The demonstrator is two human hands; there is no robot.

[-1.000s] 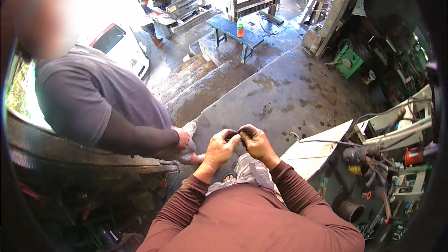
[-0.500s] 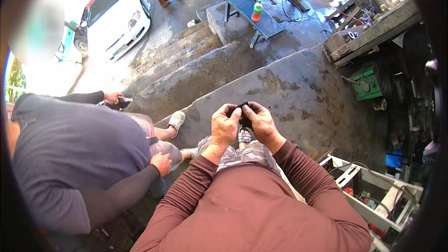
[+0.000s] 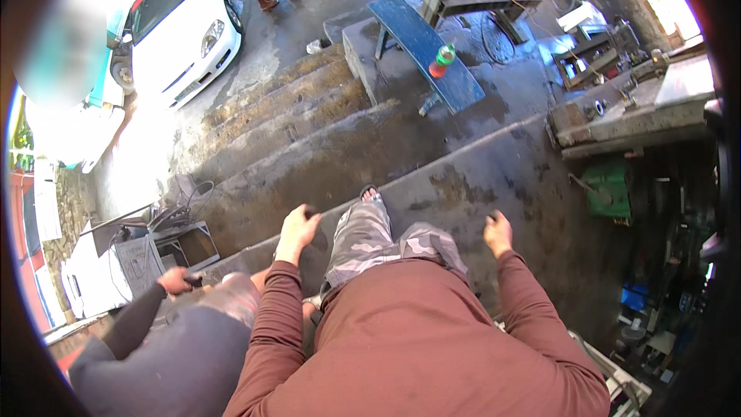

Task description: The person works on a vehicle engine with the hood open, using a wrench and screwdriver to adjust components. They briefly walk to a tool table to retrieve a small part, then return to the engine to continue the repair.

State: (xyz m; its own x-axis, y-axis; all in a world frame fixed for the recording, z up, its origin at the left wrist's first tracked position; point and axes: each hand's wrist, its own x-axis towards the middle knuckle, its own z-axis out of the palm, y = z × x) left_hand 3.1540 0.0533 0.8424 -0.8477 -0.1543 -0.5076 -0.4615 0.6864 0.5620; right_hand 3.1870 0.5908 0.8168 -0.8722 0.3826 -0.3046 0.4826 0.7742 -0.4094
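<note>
My left hand (image 3: 298,232) is held out ahead of me on the left, its fingers curled in. Something small and dark shows at its fingertips, too small to name. Well apart from it, my right hand (image 3: 499,233) is closed over the concrete floor on the right, with a dark spot at its thumb and fingers that I cannot make out. Neither hand touches a surface. Between them are my camouflage-patterned legs (image 3: 363,235), with one sandalled foot (image 3: 370,193) forward near the ledge.
A person in a dark shirt (image 3: 170,355) sits at my left. Concrete steps (image 3: 285,120) drop ahead toward a white car (image 3: 185,31). A blue bench (image 3: 417,31) bears a bottle (image 3: 441,62) with red liquid. At right are a workbench (image 3: 641,127) and a green machine (image 3: 607,191).
My hands, together on a small black thing before, have moved apart to either side. One foot has stepped forward. The view has shifted, and the seated person appears lower.
</note>
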